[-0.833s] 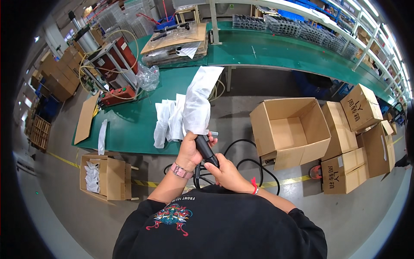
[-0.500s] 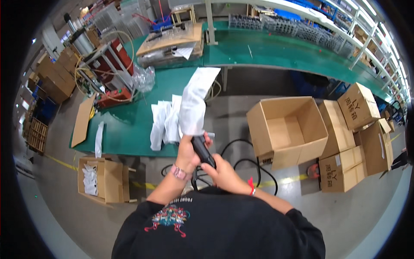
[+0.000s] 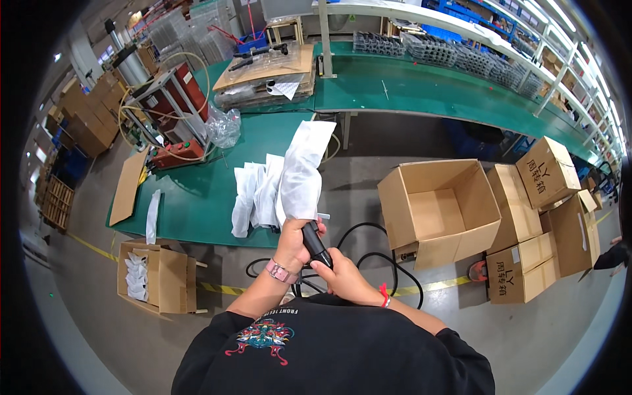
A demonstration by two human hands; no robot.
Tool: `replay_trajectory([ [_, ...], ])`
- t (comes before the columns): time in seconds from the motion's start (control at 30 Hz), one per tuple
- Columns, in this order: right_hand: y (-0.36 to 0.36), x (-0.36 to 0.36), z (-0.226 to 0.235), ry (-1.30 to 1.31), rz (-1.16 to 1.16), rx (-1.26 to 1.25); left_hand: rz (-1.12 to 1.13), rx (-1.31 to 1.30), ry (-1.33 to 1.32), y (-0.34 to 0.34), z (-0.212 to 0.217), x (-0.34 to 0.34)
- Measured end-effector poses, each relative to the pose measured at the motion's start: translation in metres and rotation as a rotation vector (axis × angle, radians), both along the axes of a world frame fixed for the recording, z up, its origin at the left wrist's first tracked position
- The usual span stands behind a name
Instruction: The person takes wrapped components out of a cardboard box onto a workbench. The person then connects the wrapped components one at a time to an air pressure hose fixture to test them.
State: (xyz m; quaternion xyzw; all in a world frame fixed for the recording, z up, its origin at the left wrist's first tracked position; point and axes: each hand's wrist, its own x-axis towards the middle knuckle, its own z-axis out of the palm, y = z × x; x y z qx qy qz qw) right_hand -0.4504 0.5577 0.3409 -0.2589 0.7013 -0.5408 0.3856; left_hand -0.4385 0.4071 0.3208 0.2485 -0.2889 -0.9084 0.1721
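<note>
A black corded tool with a round handle [image 3: 317, 245] is held in front of my chest, its upper part covered by a white soft sleeve [image 3: 301, 172]. My left hand [image 3: 293, 246] is closed around the handle just below the sleeve's mouth. Lower down, my right hand [image 3: 345, 276] has its thumb and fingers closed on the handle's bottom end. What kind of tool it is stays hidden under the sleeve. A black cable [image 3: 376, 254] hangs in loops behind my hands. Beyond them, several white-sleeved pieces [image 3: 255, 194] lie side by side on the green table [image 3: 197, 214].
An open cardboard box [image 3: 440, 214] stands right, beside stacked cartons [image 3: 520, 263]. At lower left, another box [image 3: 176, 280] holds white-sleeved pieces. A red-and-metal press [image 3: 174, 108] stands on the table at left. Farther back are cardboard sheets [image 3: 263, 78] and a long green bench [image 3: 434, 99].
The surroundings sit slightly lower in the picture. Both hands keep their hold on the tool, and its sleeved top stands a little lower.
</note>
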Motion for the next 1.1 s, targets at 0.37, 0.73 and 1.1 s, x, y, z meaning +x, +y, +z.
replay_trajectory([
  [0.37,0.002,0.004,-0.003,-0.002,-0.002,-0.013,-0.063,-0.061,-0.012,-0.003,-0.010,0.004],
  [0.73,0.006,0.008,-0.009,-0.041,0.025,-0.009,0.002,-0.111,-0.044,0.004,-0.012,0.009],
  [1.1,0.007,0.008,-0.005,-0.043,0.049,-0.021,0.019,-0.125,-0.031,0.006,-0.008,0.010],
])
